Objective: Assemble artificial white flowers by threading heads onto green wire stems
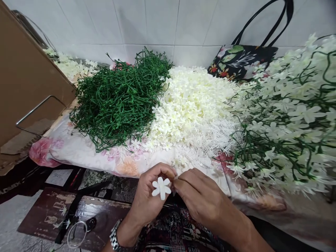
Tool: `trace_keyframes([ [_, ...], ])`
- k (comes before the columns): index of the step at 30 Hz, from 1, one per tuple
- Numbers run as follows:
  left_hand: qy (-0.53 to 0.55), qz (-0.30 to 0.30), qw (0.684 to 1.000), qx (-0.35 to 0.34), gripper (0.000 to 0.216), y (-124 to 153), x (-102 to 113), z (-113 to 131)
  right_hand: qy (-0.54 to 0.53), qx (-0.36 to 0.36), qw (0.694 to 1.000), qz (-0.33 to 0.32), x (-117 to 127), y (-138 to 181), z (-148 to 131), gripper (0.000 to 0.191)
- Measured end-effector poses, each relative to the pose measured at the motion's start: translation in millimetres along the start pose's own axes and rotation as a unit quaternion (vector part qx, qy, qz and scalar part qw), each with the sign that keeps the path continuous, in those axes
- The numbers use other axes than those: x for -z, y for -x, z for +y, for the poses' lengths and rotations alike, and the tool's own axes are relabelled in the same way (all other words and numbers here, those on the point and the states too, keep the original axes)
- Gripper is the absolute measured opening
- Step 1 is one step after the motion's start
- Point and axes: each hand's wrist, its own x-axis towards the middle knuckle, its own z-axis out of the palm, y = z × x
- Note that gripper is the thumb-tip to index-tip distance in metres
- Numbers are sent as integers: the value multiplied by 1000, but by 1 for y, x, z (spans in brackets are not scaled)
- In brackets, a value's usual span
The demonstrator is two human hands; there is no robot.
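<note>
Well to the left of the fingers (160, 168), pale slanting lettering (11, 187) is running along a dark surface (25, 179); the view's edge is cutting it, its last letter is looking like an X, and the whole word is escaping reading.

Tiled wall (157, 21): reflecting soft light beyond the grip, its joints fanning outward with lens distortion
Held flower (161, 188): showing bright white at the grip
Dark board (105, 210): catching glare, left of the grip
Bunched flowers (304, 114): softening toward the edge, right of the grip
</note>
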Motion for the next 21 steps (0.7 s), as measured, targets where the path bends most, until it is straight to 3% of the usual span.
trace_keyframes([
  [3,-48,-42,997,44,4,-1,1,8,3,12,1000,0,-2,0,-2,20],
  [6,-73,-41,995,55,6,-2,0,8,-26,-9,999,27,-6,2,-1,17],
  [10,-114,11,993,35,13,-5,-1,1,-53,-56,993,92,-3,9,11,16],
  [14,-198,59,978,-34,14,-18,3,-5,82,-132,983,97,3,16,26,9],
  [18,-294,-9,946,-133,32,-38,2,-7,154,-151,976,43,2,17,30,16],
  [21,-348,-66,924,-144,41,-47,-4,-7,168,-165,972,27,0,15,29,18],
])
